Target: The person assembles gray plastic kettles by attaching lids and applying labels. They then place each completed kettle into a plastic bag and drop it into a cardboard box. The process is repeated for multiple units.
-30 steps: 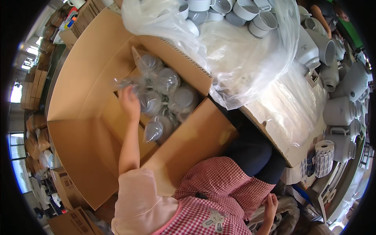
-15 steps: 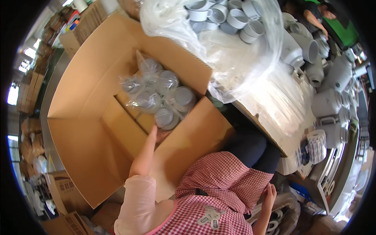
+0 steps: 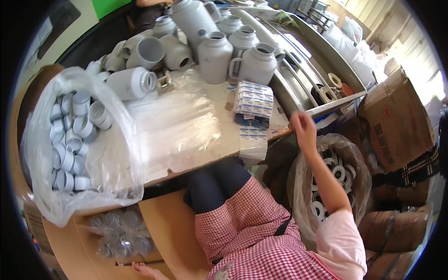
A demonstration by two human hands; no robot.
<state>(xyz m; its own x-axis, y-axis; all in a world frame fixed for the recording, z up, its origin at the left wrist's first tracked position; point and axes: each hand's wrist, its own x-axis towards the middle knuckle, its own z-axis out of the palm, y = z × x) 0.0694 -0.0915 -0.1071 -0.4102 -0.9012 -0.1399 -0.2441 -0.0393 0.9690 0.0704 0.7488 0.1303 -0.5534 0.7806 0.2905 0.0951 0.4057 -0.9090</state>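
Right hand (image 3: pixel 303 128) is raised at the table's right edge, fingers loosely curled, holding nothing, just right of the stack of blue-and-white label sheets (image 3: pixel 253 99) and above a clear bag of white rings (image 3: pixel 337 175). Left hand (image 3: pixel 142 269) is low at the frame bottom, only partly seen, resting on the cardboard box (image 3: pixel 172 233) flap; grip cannot be told. Near it, bagged grey caps (image 3: pixel 119 232) sit inside the box. On the table (image 3: pixel 196 154): big plastic bag of grey rings (image 3: pixel 74 140), clear plastic sheets (image 3: pixel 175 116), grey jugs (image 3: pixel 214 56) behind.
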